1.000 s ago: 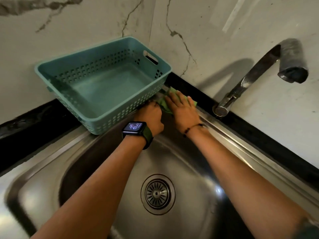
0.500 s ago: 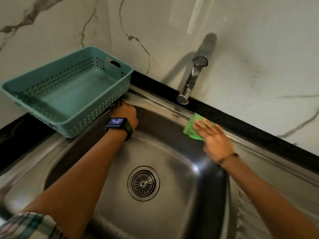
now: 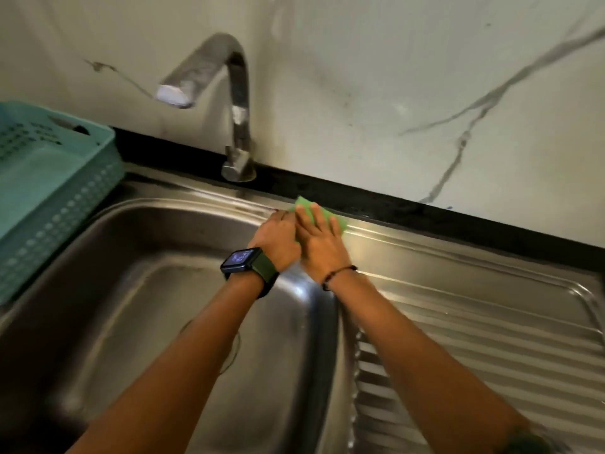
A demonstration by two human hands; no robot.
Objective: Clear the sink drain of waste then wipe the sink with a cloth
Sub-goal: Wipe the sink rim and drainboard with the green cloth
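**Cloth under right hand at the sink's back rim**

Both forearms reach from the near edge across the steel sink [image 3: 137,290] toward its back rim. The bowl is smooth, rounded-cornered, dull-shining metal; the drain is hidden under the left forearm. To the right lies a ribbed steel draining board [image 3: 474,339].

The left hand [image 3: 276,237], with a dark watch [image 3: 240,261] on a green strap at the wrist, rests at the back rim, fingers curled downward; whether they hold anything cannot be told.

The right hand [image 3: 319,242], touching the left, lies flat, fingers straight and slightly spread, pressing on a green cloth [image 3: 302,203]. The cloth sits on the back rim, its edges showing beyond the fingertips and to their right.

Beyond stand a curved metal tap [image 3: 240,132], a black ledge and a veined marble wall. A teal perforated plastic basket [image 3: 49,198] sits at the sink's left edge.
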